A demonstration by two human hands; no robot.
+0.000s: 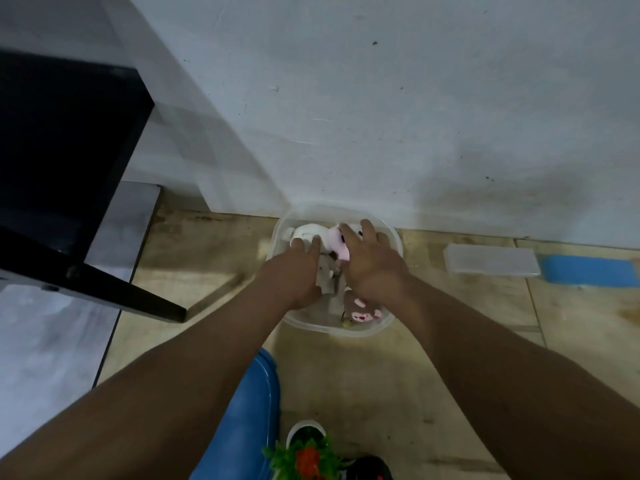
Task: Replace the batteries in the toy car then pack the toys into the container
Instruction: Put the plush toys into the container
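A clear plastic container (388, 322) stands on the floor against the white wall. Several soft toys lie inside it: a white one (308, 232), a pink one (337, 245), a grey one (325, 271) and a brown one with pink cheeks (362, 311). Both my hands reach into the container. My left hand (298, 271) lies flat on the white and grey toys with its fingers spread. My right hand (370, 261) presses on the pink toy, fingers apart. No toy car is visible.
A clear lid (491, 260) and a blue flat object (588, 270) lie on the floor to the right. A black table edge (104, 289) juts in from the left. Near my blue trouser leg (242, 410), a small plant pot (306, 452) and a shoe (369, 469).
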